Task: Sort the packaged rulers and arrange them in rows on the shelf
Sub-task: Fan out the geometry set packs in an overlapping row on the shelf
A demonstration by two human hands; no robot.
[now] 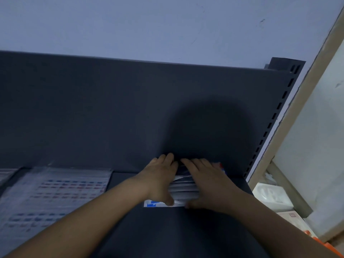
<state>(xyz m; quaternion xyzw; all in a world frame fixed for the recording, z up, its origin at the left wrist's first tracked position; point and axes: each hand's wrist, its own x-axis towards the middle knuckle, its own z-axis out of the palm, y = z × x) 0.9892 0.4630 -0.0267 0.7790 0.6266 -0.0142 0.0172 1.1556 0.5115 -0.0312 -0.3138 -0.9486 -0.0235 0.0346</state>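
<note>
Both hands are placed on one stack of packaged rulers (pixel 183 189), right of centre on the dark shelf (pixel 186 229), close to the back panel (pixel 111 108).

- Left hand (pixel 160 180): laid along the stack's left side, fingers fairly straight and pointed at the back panel, thumb pressed on the near edge. Not curled round it.
- Right hand (pixel 206 185): laid flat across the top and right side of the stack, fingers straight and angled toward the left hand, thumb at the near edge.
- The fingertips of the two hands nearly meet at the far end of the stack.
- Stack: several clear packs lying flat, seen only in the gap between the hands. A blue-and-white label (pixel 151 203) sticks out at the near left corner, under the left thumb. A red-and-blue bit (pixel 221 167) shows past the right hand, at the far right corner.
- Laid-out packs (pixel 55 194): more rulers in clear sleeves, lined up flat on the left part of the shelf, well apart from the stack. One more pack (pixel 6 174) is cut off by the left frame edge.
- A slotted upright (pixel 275 116) closes the shelf on the right. Beyond it a pale wooden frame (pixel 307 99) is seen, with boxes (pixel 271 196) lower down, too blurred to identify.
- A plain wall (pixel 149 25) is seen above the back panel.
</note>
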